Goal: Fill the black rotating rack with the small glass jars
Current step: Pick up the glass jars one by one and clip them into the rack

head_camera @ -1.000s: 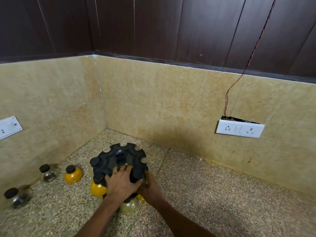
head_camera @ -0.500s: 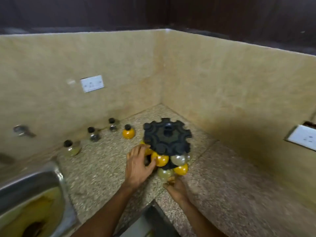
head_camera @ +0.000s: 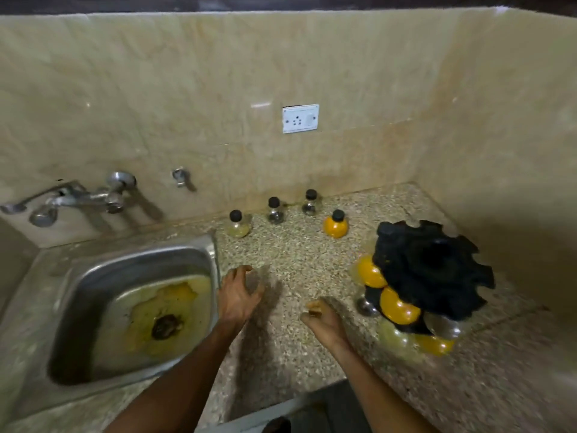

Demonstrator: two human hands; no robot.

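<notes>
The black rotating rack (head_camera: 434, 270) stands on the speckled counter at the right, near the corner of the walls. Several small glass jars hang in its slots, some orange (head_camera: 398, 307) and some clear (head_camera: 443, 326). Loose jars with black caps stand by the back wall: an orange jar (head_camera: 335, 225), a yellowish jar (head_camera: 238, 225) and two clear jars (head_camera: 275, 210) (head_camera: 310, 204). My left hand (head_camera: 239, 293) hovers over the counter by the sink with loosely curled fingers, holding nothing. My right hand (head_camera: 324, 320) is to the left of the rack, palm up, empty.
A steel sink (head_camera: 215, 254) with yellow stains lies at the left, with a tap (head_camera: 75, 198) on the wall above it. A white socket plate (head_camera: 300, 118) is on the back wall. The counter's front edge runs below my arms.
Both hands have come off the rack and moved left, away from it. The view has swung left, bringing the sink and tap into sight.
</notes>
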